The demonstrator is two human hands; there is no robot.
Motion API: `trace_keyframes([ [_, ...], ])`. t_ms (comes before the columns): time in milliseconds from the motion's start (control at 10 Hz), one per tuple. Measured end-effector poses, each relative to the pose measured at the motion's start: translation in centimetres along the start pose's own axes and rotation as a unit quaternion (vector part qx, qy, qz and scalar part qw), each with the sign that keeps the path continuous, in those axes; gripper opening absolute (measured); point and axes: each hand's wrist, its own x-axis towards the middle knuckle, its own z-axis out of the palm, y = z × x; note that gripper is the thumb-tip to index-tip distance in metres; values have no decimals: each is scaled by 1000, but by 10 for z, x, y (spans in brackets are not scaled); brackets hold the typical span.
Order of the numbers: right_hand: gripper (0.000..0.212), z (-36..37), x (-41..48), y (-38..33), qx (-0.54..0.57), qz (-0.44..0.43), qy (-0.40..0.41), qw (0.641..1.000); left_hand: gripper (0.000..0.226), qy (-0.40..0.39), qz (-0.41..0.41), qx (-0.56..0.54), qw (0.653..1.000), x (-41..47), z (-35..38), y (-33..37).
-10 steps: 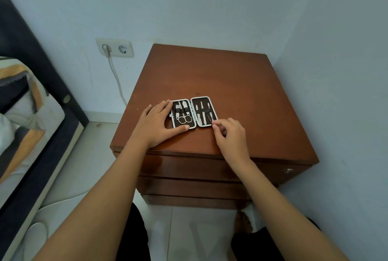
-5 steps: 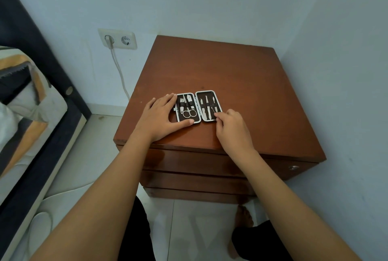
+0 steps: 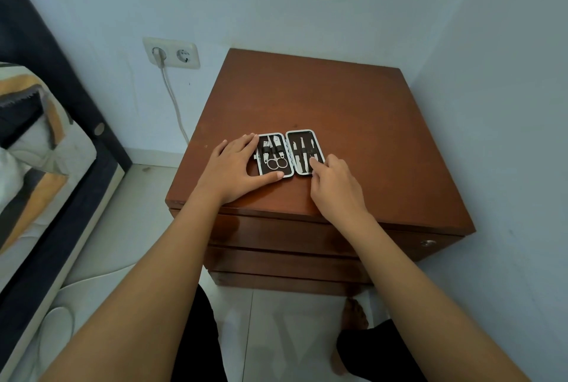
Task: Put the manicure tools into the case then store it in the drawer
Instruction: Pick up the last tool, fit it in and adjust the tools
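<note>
A small manicure case (image 3: 289, 152) lies open flat on the brown nightstand (image 3: 338, 111), white-rimmed with a dark lining. Its left half holds scissors (image 3: 276, 160) and clippers; its right half holds several thin metal tools (image 3: 302, 154). My left hand (image 3: 235, 168) rests flat on the top, fingers along the case's left edge and thumb along its near edge. My right hand (image 3: 333, 185) has its fingertips on the near right corner of the case, touching a tool there. The top drawer (image 3: 307, 235) below is closed.
Walls close in behind and to the right of the nightstand. A wall socket (image 3: 172, 53) with a plugged white cable (image 3: 173, 98) is on the left. A bed with a dark frame (image 3: 61, 123) stands at far left. My legs and foot are on the tiled floor below.
My right fingertips have moved up from the near edge onto the case's right half. My left hand stays in place. The view has shifted slightly.
</note>
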Motion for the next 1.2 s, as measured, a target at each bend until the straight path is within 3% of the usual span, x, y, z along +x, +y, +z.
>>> trace_keyframes([
  [200, 38, 1, 0, 8, 20, -26, -20, 999, 107, -4, -1, 4, 1000, 1, 0, 1],
  [400, 35, 5, -13, 23, 158, -42, 44, 986, 109, -4, 0, 5, 1000, 0, 0, 0],
  [800, 32, 8, -6, 19, 109, -43, 60, 991, 108, 1, 1, 5, 1000, 1, 3, -3],
  [1100, 39, 5, 3, 15, 34, -49, -2, 998, 110, 0, 2, 6, 1000, 1, 1, -1],
  [1200, 39, 7, -4, 17, 57, -55, 26, 996, 110, -2, 0, 6, 1000, 0, 1, -1],
])
